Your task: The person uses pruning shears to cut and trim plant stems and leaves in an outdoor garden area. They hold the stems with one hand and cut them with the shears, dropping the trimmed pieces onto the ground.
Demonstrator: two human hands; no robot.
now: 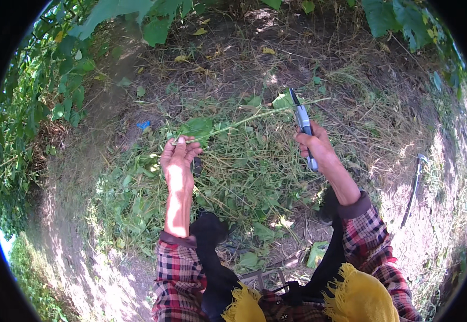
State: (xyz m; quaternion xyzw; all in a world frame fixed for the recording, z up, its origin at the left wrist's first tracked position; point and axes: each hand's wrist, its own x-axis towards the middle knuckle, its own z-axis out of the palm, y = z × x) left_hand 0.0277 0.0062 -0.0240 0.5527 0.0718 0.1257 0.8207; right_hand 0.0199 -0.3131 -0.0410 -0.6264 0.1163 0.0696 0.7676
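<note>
Green and thin, the plant stem [244, 121] runs nearly level in the air between the two hands, above a heap of cut greenery [228, 182] on the ground. It looks light and whippy, likely to bend or snap if pinched hard, so the firmer butt end seems the sensible place to hold it. A broad leaf [198, 127] hangs off it near the left hand [178, 158], whose grip is closed around that end. Its far tip reaches past the blades of the pruning shears [303, 124], which the right hand [316, 147] clasps by the handles; whether the blades are parted I cannot tell. Plaid sleeves [177, 273] and a yellow fringed cloth [362, 298] show below. Dry straw [383, 123] covers the soil, and a curved dark tool [413, 188] lies off to the right.
</note>
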